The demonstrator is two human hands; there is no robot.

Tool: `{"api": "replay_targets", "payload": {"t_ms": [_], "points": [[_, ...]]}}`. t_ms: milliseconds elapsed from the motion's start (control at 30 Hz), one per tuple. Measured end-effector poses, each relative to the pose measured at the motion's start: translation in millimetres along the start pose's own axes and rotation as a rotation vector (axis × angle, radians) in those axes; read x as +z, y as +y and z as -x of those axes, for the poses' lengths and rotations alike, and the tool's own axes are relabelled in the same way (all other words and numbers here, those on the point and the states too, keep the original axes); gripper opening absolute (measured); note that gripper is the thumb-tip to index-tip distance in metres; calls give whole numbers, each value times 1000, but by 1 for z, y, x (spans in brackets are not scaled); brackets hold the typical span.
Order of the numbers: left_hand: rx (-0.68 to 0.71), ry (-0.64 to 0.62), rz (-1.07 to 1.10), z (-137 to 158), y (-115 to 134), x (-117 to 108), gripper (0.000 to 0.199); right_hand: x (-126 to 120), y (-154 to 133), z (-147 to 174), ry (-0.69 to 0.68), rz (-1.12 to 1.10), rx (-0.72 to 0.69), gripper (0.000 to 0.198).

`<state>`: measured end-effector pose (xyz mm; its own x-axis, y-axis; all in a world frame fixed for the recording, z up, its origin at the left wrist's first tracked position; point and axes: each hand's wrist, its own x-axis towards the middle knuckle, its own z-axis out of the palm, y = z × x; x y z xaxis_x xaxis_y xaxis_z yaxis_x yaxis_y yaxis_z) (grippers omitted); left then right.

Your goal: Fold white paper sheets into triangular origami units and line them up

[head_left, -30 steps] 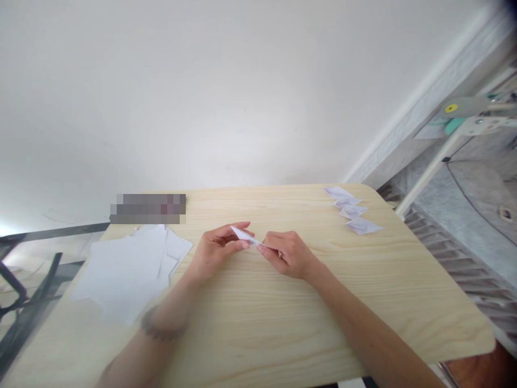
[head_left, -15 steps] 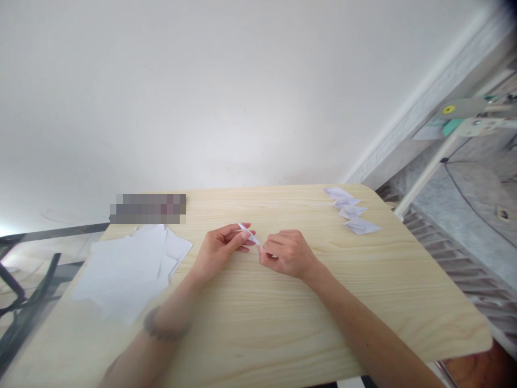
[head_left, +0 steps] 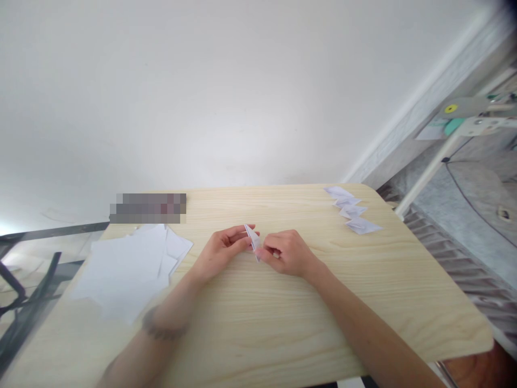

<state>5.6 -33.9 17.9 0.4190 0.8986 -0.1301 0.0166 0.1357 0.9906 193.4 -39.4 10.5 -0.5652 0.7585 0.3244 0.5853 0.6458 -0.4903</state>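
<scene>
Between my two hands, above the middle of the table, is a small piece of folded white paper [head_left: 253, 237], narrow and pointed. My left hand [head_left: 224, 249] pinches it from the left, thumb in front and fingers behind. From the right, my right hand [head_left: 288, 253] grips its lower edge between thumb and curled fingers. Several folded white paper shapes [head_left: 361, 225] lie in an overlapping row at the far right of the table. To the left of my left hand rests a loose stack of white paper sheets [head_left: 125, 264].
The pale wooden table [head_left: 283, 323] stands against a white wall [head_left: 242, 108]. A blurred-out patch [head_left: 149, 209] covers something at its back left corner. Right of the table are a white metal pole [head_left: 424, 172] and a grey covered surface [head_left: 480, 210].
The folded paper has turned to a steeper angle and shows more of its flat face. My left hand has shifted slightly right, and my right fingers have moved along the paper's edge.
</scene>
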Motion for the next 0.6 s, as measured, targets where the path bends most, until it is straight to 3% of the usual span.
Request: {"api": "replay_targets", "payload": {"t_ms": [300,433,533,600], "points": [[10,17,-108,0,-2,2,35,3,1,-1,10,26,55,27],[93,54,-187,2,-6,4,37,4,1,-2,125,74,183,5],[171,65,-327,4,-6,7,37,8,-2,-3,144,27,241,20],[230,78,-444,5,-4,9,36,11,-3,-4,127,3,230,20]]}}
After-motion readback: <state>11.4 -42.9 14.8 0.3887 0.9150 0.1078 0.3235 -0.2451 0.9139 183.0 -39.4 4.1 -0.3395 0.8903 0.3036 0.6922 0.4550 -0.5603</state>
